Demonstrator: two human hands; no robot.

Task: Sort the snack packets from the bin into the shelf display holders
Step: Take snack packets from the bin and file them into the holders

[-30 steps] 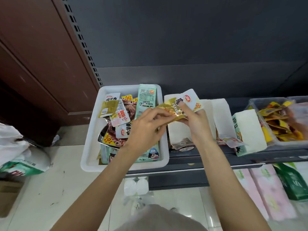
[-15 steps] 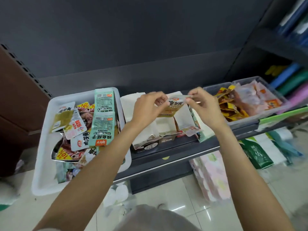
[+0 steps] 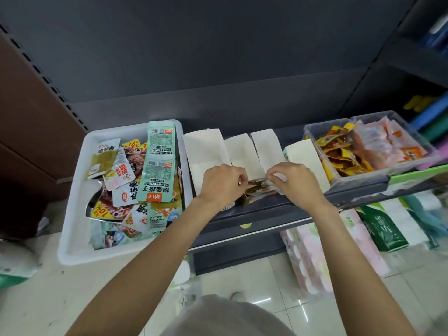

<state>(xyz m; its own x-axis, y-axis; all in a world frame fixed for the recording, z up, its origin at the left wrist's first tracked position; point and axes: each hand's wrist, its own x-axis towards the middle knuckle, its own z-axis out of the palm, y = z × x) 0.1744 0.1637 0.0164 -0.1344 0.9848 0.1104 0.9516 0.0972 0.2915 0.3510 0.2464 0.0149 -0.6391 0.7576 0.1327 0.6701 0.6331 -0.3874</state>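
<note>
Packet: the gold-and-white snack packet (image 3: 257, 187), raised above the holders a second ago, is now low at the mouth of the second white display holder (image 3: 242, 151), among packets already lying there.
Left hand (image 3: 221, 184): I read the fingers as curled, with the tips pinching the packet's left edge.
Right hand (image 3: 294, 181): fingers curled likewise, pinching the right edge; both hands have dropped together from chest-height to the shelf (image 3: 266, 214).
View: the camera has swung right; the white bin (image 3: 75, 214) now sits at frame left, still heaped with mixed packets.
Meaning: in my judgement this packet is being seated, not yet released.
Remaining: most of the sorting is outstanding, given the bin's load.
Neighbours: clear tubs (image 3: 363, 175) of yellow and pink packets stand to the right, apart from the hands.
</note>
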